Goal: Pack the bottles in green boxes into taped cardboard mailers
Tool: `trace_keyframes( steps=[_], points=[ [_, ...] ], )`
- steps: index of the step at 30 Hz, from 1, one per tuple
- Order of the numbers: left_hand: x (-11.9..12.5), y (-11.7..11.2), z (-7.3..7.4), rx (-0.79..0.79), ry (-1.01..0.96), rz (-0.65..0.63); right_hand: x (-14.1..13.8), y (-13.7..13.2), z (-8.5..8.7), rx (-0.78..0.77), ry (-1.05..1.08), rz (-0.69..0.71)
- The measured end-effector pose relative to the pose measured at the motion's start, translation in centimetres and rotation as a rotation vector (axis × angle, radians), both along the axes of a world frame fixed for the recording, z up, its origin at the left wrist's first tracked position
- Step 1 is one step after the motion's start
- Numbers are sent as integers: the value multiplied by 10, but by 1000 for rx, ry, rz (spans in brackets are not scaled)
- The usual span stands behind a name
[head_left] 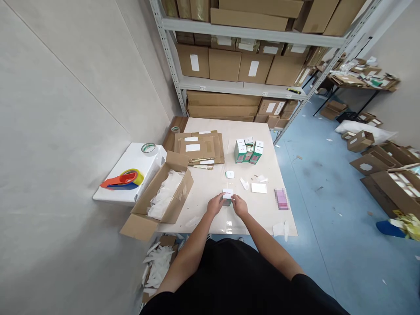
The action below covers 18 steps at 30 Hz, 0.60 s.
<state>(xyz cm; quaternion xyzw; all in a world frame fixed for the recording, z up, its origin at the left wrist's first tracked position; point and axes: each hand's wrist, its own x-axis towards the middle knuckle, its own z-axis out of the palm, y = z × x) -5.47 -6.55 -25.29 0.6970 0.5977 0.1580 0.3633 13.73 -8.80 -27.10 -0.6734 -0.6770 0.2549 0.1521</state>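
Note:
A small white and green carton (227,192) stands upright on the table (203,205) in front of me. My left hand (215,204) grips its left side, and my right hand (239,205) holds its right side near the top. Just behind it lies a small white box or card (230,174). Farther back, several similar green and white cartons (248,151) stand grouped together. A white rectangle of card or paper (259,188) and a few paper scraps (244,183) lie to the right of my hands.
An open cardboard box (177,197) with white packing stands at the left. Behind it are flattened cardboard pieces (200,148). A tape dispenser (126,179) and tape roll (148,148) rest on a white surface. A pink blurred item (281,199) lies right. Shelving (229,85) stands behind.

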Motion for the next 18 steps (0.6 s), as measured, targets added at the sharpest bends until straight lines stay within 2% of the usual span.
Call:
trace_keyframes(
  steps=[5, 10, 14, 18],
  points=[
    [6, -9, -3, -29, -25, 57, -2, -5, -4, 2, 51, -61],
    [8, -6, -2, -73, -78, 87, -1, -3, -1, 14, 122, -82],
    [2, -3, -6, -86, -148, 59, 0, -3, -2, 18, 143, -95],
    [-6, -4, -16, -60, -215, -9, -5, -12, -13, -14, 220, -135]
  ],
)
